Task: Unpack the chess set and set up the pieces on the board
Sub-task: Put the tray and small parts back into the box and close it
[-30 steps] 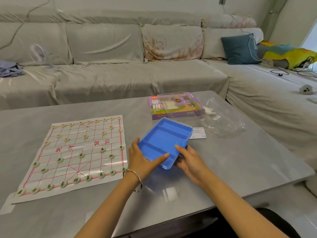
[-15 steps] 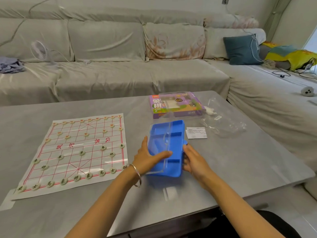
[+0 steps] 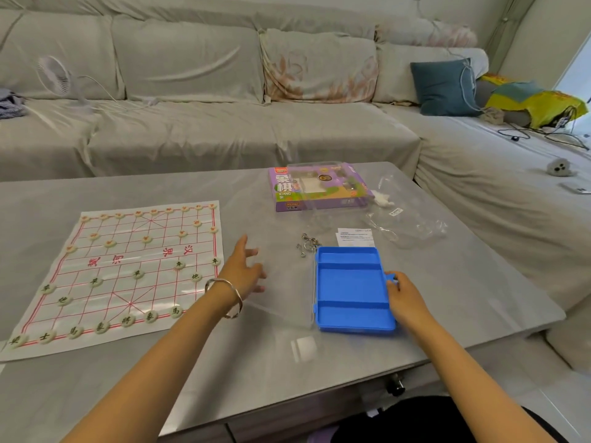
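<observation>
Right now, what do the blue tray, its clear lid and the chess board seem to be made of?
The blue tray looks like moulded plastic with a matte finish, going by its uniform colour and formed dividers. The clear lid seems to be thin, glossy transparent plastic, since the table shows through it. The chess board is probably a flexible printed sheet, vinyl or coated paper, as it lies flat with a slight sheen.

Matt blue plastic tray (image 3: 350,289); clear glossy plastic lid (image 3: 284,282) left of tray; shiny metal rings (image 3: 307,243) behind tray; crinkled clear plastic bag (image 3: 406,222) beyond; smooth reflective surface (image 3: 319,362) beneath.
</observation>
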The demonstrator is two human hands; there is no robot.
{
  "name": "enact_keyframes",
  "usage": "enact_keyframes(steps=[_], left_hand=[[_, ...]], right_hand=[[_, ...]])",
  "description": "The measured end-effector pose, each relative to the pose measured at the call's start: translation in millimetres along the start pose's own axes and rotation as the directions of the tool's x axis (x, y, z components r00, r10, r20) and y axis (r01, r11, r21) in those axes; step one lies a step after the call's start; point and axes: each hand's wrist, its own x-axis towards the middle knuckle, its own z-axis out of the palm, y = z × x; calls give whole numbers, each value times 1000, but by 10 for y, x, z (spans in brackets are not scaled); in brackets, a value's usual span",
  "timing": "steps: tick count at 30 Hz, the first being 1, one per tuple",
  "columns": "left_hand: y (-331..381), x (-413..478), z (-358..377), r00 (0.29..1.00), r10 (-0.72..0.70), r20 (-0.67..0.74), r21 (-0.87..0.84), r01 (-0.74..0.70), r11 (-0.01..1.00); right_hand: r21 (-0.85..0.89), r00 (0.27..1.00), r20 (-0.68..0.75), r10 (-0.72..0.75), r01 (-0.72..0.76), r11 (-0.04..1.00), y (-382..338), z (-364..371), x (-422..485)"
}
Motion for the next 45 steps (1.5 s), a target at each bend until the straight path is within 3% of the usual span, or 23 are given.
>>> enact_keyframes(steps=[3, 5, 10, 13, 15, 16, 19, 21, 23, 26, 28, 31, 33, 35, 38, 40, 43, 45], left_hand=[[-86, 8, 45, 996, -85, 18, 435, 69, 898], [-88, 5, 99, 987, -158, 21, 610, 113, 785], [17, 57, 150, 977, -210, -22, 795, 145, 589], [145, 164, 135, 962, -271, 17, 926, 87, 368], [249, 267, 158, 985, -171, 24, 969, 19, 245], [288, 339, 204, 996, -87, 27, 959, -1, 282], [378, 533, 515, 970, 140, 200, 727, -243, 642], [430, 629, 797, 933, 158, 324, 560, -324, 762], [443, 769, 1047, 923, 112, 368, 560, -316, 766], [429, 958, 1303, 930, 42, 366, 669, -294, 682], [408, 1015, 1425, 944, 58, 324, 630, -261, 731], [432, 971, 1518, 955, 206, 214, 273, -261, 926], [492, 910, 1480, 957, 277, 81, 20, -280, 960], [544, 825, 1377, 950, 311, -18, -110, -311, 944], [509, 639, 1185, 939, 344, 12, -151, -338, 929], [411, 511, 1072, 929, 349, 126, -128, -334, 934], [193, 365, 984, 898, 363, 250, 85, -394, 915], [55, 291, 997, 876, 366, 315, 185, -435, 881]], right_hand=[[-107, 1000, 15, -5, 7, 994, 107, -34, 12], [-177, 999, 4, -34, 34, 984, 156, -46, 36], [-385, 999, -14, -49, 40, 922, 153, -164, 176], [-514, 1000, 17, -2, 10, 858, 30, -257, 263], [-522, 999, 0, -32, 27, 852, -76, -289, 399], [-477, 998, -14, -56, 42, 878, -132, -294, 489], [-191, 999, 2, -35, 35, 981, -240, -232, 778], [-133, 1000, 19, 6, -3, 991, -248, -136, 919], [-176, 1000, -5, 12, -12, 984, -193, -41, 1085], [-186, 999, -41, 25, -32, 982, -106, 37, 1280], [-87, 998, -61, 21, -26, 996, -112, 51, 1320], [87, 997, -80, -18, 25, 996, -211, 9, 1249], [249, 996, -53, -78, 89, 964, -361, -102, 1105], [333, 991, 27, -131, 114, 936, -504, -256, 905], [281, 953, 235, -191, 122, 952, -563, -403, 585], [101, 921, 323, -220, 197, 975, -534, -404, 424], [-291, 880, 391, -267, 394, 872, -432, -374, 336], [-341, 868, 424, -258, 417, 843, -372, -352, 300]])
